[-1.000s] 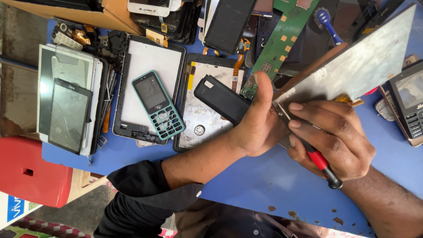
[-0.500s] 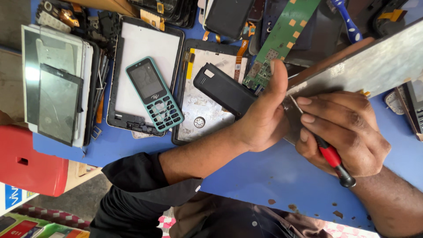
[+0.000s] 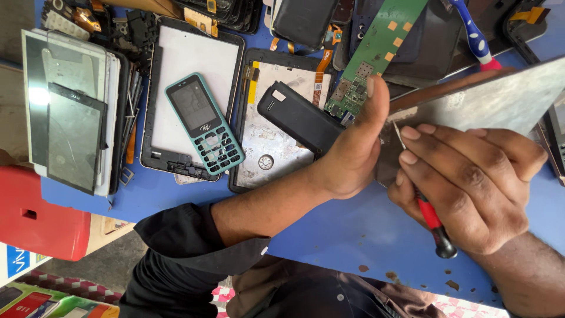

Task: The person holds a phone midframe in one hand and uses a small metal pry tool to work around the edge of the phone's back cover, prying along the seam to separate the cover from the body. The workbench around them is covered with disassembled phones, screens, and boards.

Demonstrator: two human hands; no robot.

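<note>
We had the left hand [image 3: 353, 153] clamped on the near edge of the grey metal panel [image 3: 488, 106], thumb up, panel tilted at 3 o'clock over the blue table [image 3: 353, 229]. Right hand [image 3: 471, 176] was curled tight round the red-handled screwdriver [image 3: 432, 221], tip on the panel's corner by the thumb. Looked mid-job: panel not yet opened, screw state too small to tell. Teal keypad phone [image 3: 206, 123] and black back cover [image 3: 300, 118] lay at 10 o'clock, untouched
</note>
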